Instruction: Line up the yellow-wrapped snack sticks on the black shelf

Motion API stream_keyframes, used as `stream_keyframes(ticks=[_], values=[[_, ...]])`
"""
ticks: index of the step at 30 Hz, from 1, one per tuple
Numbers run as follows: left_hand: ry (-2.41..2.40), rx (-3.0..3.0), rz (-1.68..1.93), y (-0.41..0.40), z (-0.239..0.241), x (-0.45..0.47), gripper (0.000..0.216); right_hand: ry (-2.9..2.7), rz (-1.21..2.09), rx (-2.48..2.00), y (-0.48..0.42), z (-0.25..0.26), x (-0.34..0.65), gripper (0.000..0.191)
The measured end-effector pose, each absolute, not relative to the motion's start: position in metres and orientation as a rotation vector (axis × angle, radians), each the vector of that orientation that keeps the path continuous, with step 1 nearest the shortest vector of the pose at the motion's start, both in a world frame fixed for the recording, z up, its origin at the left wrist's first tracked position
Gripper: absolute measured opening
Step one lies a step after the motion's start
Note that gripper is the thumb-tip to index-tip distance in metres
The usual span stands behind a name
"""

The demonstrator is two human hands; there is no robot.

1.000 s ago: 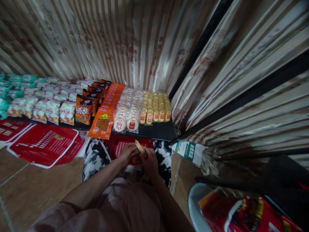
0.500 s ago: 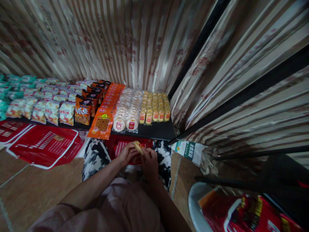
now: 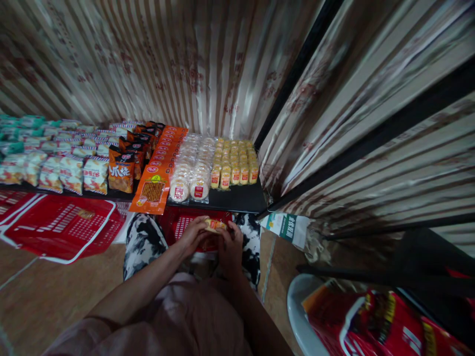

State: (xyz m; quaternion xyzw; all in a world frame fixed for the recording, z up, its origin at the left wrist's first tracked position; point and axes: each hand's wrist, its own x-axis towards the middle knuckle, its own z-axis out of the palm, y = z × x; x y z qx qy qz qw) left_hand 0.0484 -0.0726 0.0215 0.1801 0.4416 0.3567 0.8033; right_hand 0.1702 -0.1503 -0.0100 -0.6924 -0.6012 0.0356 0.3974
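My left hand (image 3: 193,235) and my right hand (image 3: 230,245) meet in front of my knees, both closed on one small yellow wrapped snack packet (image 3: 214,225) held between them. The packet lies nearly flat, just below the front edge of the low black shelf (image 3: 243,199). On that shelf, directly ahead, stand rows of the same yellow packets (image 3: 235,161), then round white cakes (image 3: 191,170) and orange flat packs (image 3: 158,173) to the left. A red basket (image 3: 185,222) sits under my hands, between my patterned trouser legs.
More snack bags (image 3: 74,163) line the shelf leftward. Red plastic baskets (image 3: 63,225) lie on the floor at left. Striped curtains hang behind and to the right. A white stool with a large red bag (image 3: 374,321) is at lower right; a cardboard box (image 3: 287,227) lies beside the shelf.
The packet has tipped from standing on edge to lying nearly flat between my hands. My head has shifted slightly, so the shelf sits a little further left and up.
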Motion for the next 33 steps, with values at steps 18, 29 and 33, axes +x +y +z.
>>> stream_keyframes(ticks=[18,29,33], values=[[0.757,0.532,0.559,-0.08,0.029,0.058,0.04,-1.449,0.066,-1.59,-0.133,0.002,0.188,0.026],[0.821,0.626,0.706,-0.079,0.037,0.072,0.046,-1.292,0.129,-1.652,-0.125,-0.006,0.192,0.042],[0.868,0.649,0.746,-0.077,0.042,0.084,0.046,-1.188,0.227,-1.669,-0.124,-0.005,0.19,0.045]])
